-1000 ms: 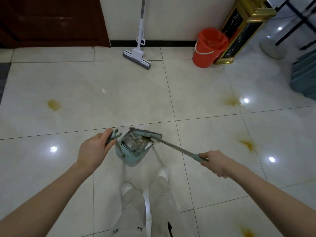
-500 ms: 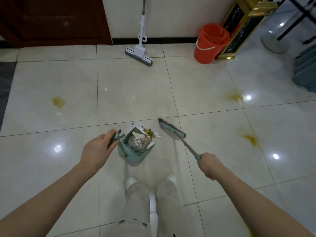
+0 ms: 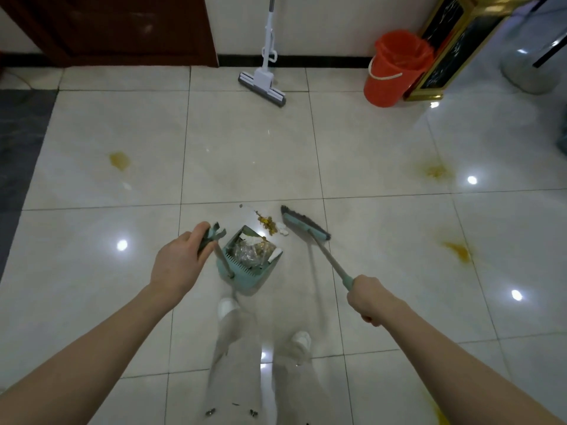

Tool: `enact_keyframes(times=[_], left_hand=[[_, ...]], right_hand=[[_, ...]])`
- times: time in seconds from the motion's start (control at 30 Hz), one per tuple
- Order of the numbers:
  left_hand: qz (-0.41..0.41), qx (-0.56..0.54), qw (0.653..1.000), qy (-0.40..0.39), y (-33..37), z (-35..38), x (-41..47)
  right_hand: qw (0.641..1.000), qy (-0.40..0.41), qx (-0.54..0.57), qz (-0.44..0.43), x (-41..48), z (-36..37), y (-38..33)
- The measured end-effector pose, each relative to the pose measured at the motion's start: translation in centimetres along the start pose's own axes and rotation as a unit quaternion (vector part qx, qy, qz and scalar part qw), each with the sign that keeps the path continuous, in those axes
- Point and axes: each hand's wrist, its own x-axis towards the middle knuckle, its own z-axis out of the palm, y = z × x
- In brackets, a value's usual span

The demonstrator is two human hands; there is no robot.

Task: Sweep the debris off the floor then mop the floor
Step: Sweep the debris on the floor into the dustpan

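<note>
Teal dustpan (image 3: 245,268) faces debris (image 3: 270,227) beside broom (image 3: 306,227); open floor (image 3: 245,148) beyond.

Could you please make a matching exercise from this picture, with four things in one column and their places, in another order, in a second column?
Things:
1. broom
2. dustpan
3. mop
4. orange bucket

Places:
A. against the far wall, head on the floor, nobody holding it
B. handle held in the left hand, debris inside
C. next to the gold-framed stand, far right
D. handle held in the right hand, head on the floor near the loose crumbs

Pairs: 1-D, 2-B, 3-A, 4-C
</note>
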Motion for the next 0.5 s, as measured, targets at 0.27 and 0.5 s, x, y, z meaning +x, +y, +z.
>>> enact_keyframes(times=[0.27,0.5], left_hand=[[-0.034,0.008,0.999,0.011,2.4,1.4,-0.7],[-0.044,0.022,0.999,0.007,1.8,0.8,-0.8]], right_hand=[[0.991,-0.034,-0.115,-0.063,-2.6,2.2,2.1],[0.983,-0.039,-0.167,-0.068,-3.9,1.7,4.9]])
